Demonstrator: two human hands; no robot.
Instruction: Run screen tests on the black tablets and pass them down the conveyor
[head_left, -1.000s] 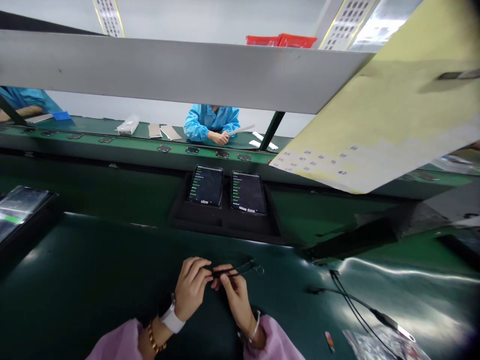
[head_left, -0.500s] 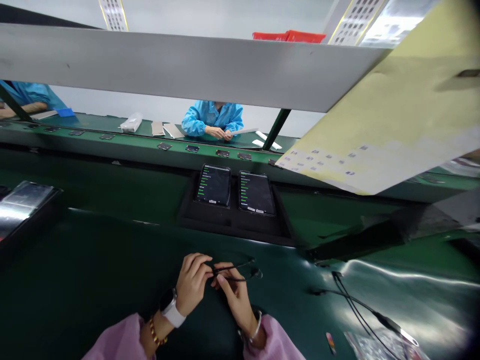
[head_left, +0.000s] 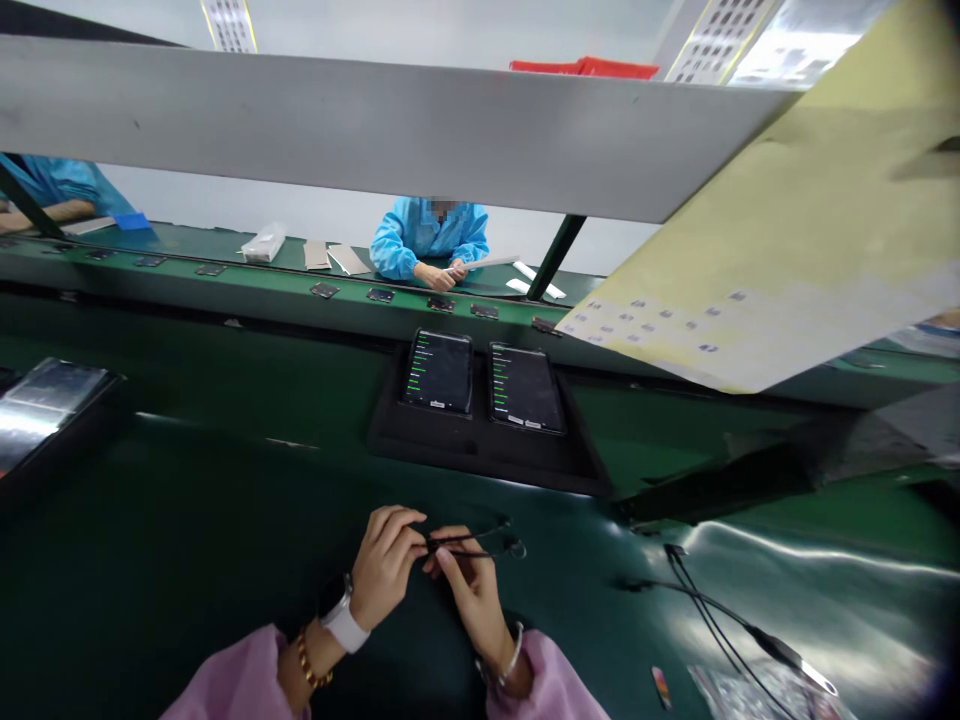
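Low in the middle of the view, my left hand (head_left: 384, 565) and my right hand (head_left: 469, 590) meet over the dark green bench mat (head_left: 187, 560). Both pinch a thin black cable (head_left: 480, 541) that loops out to the right between them and ends in a small plug. The fingers of both hands are curled round it. Beyond my hands a black tray (head_left: 480, 445) holds two phones (head_left: 439, 372) side by side, their lit screens showing green text lines.
More black cables (head_left: 720, 610) trail across the mat at the right, near a plastic bag (head_left: 757, 690). A yellow sheet (head_left: 787, 240) hangs at upper right under a grey beam (head_left: 360, 130). Another tray (head_left: 45, 410) sits at far left. A person in blue (head_left: 427, 240) works across the conveyor.
My hands have stayed in place, working the cable slightly. The view has shifted a little, so the tray and phones sit further right.
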